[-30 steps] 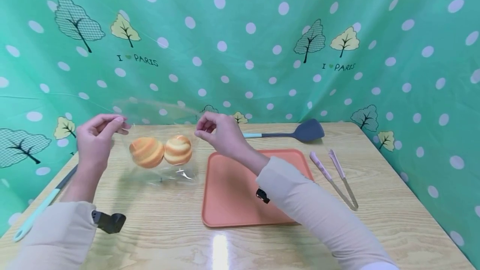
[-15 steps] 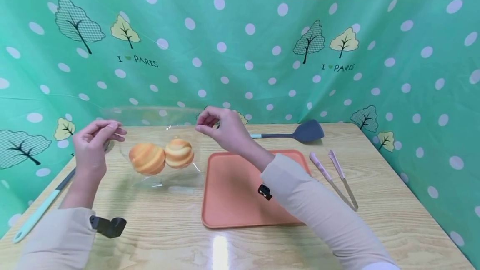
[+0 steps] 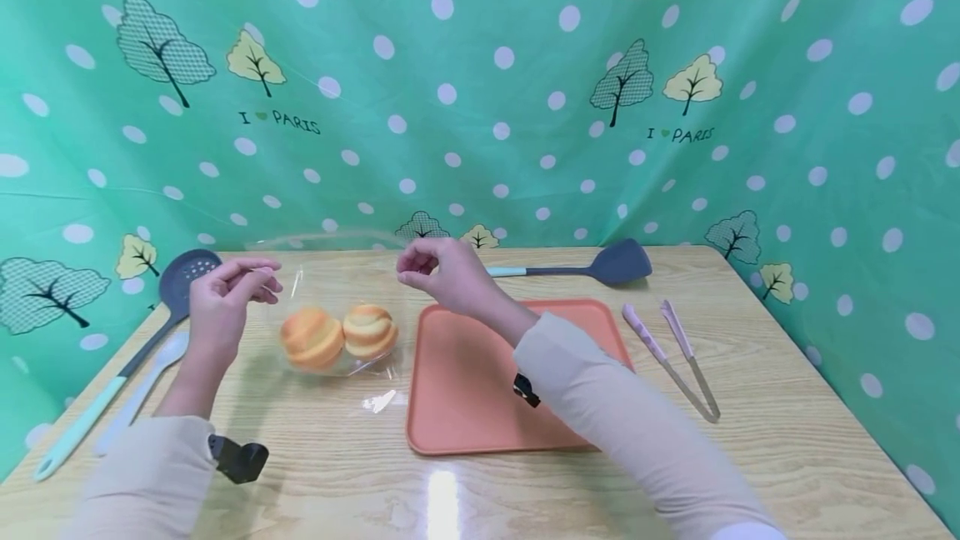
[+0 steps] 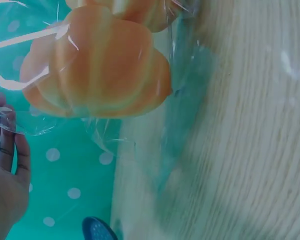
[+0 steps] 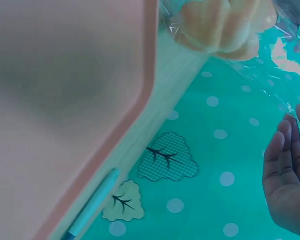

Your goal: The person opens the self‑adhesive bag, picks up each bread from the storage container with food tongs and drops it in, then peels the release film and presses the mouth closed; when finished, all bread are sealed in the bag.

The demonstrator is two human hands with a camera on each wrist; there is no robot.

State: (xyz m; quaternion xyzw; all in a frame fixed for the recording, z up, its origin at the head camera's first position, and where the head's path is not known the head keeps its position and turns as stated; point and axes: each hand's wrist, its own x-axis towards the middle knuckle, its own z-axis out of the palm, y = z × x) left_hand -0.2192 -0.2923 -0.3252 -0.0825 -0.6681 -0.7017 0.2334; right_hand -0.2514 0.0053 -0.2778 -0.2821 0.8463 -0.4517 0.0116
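Observation:
Between the two hands hangs a clear plastic bag (image 3: 322,273) with two round bread buns inside. The left bun (image 3: 312,338) is browner, and the right bun (image 3: 370,332) has paler stripes; they touch each other. My left hand (image 3: 225,298) pinches the bag's upper left edge between thumb and fingers. On the other side, my right hand (image 3: 450,273) pinches the upper right edge, as the right wrist view also shows with the bag film (image 5: 270,82) drawn to the fingertips. In the left wrist view a bun (image 4: 100,65) fills the upper part behind shiny film.
A pink tray (image 3: 517,373) lies under the right forearm. Right of it are tongs (image 3: 678,365), and behind it a dark turner (image 3: 618,262). At the left lie a slotted skimmer (image 3: 180,277) and a pale utensil (image 3: 142,390). A polka-dot curtain (image 3: 480,107) stands behind.
Both hands and the bag have lowered slightly overall, with the left hand shifting right. The buns moved down and right, and the skimmer's head now shows beside the left hand.

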